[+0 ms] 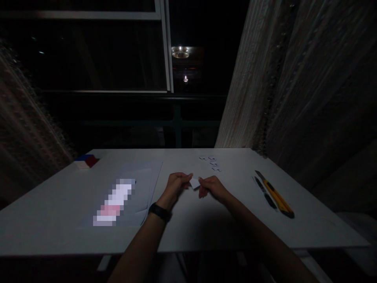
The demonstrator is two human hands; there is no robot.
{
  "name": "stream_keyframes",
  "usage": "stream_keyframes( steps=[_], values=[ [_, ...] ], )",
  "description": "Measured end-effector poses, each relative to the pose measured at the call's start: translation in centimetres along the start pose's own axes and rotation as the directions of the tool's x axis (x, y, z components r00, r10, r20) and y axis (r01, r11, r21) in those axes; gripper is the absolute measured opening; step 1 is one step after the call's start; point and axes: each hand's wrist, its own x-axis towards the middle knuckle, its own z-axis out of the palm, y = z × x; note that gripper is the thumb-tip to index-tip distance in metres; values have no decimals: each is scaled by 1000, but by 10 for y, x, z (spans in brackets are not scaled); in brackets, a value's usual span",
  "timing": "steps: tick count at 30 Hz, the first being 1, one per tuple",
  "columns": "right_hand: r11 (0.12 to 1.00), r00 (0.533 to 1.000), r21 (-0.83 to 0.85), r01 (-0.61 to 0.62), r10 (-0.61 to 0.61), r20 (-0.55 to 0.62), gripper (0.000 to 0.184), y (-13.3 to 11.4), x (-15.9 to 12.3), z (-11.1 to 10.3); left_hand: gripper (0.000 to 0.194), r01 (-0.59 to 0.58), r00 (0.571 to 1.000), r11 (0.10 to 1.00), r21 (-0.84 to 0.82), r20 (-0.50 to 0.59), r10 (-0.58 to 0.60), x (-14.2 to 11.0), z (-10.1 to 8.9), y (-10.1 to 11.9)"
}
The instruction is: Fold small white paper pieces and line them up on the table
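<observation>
A small white piece of paper (194,183) is pinched between my two hands above the middle of the white table (188,232). My left hand (176,183), with a dark band on its wrist, grips the left edge of the piece. The right edge is in the fingers of my right hand (212,186). Just beyond my hands lie several small white pieces with dark marks (214,164). Whether the held piece bears any marks I cannot tell in this dim light.
To the right lie a yellow box cutter (278,198) and a dark pen (265,193). White sheets (153,177) and a bright, pixelated rectangular thing (114,202) are on the left. A blue, red and white block (86,161) stands at the far left. Curtains (241,78) hang beside the window.
</observation>
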Motion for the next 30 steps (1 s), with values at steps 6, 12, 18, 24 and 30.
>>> stream_keyframes(
  steps=[6,12,18,24,30],
  values=[
    [1000,999,24,-14,15,-46,53,0,1,2,30,21,1000,998,-57,9,-20,1,-1,-2],
    [996,999,-88,33,-35,-25,48,-2,-2,6,31,16,999,996,-88,53,-12,2,0,-3],
    [999,999,-28,22,-23,-31,47,-7,-3,8,32,59,997,996,-73,51,-55,1,0,-5],
    [1000,996,-1,-19,18,-93,40,-9,-4,6,33,118,988,987,-109,111,-105,-2,-1,-3],
    [1000,1000,-17,-11,12,22,37,-9,-5,7,37,94,987,989,-112,140,-78,-3,0,-4]
  ],
)
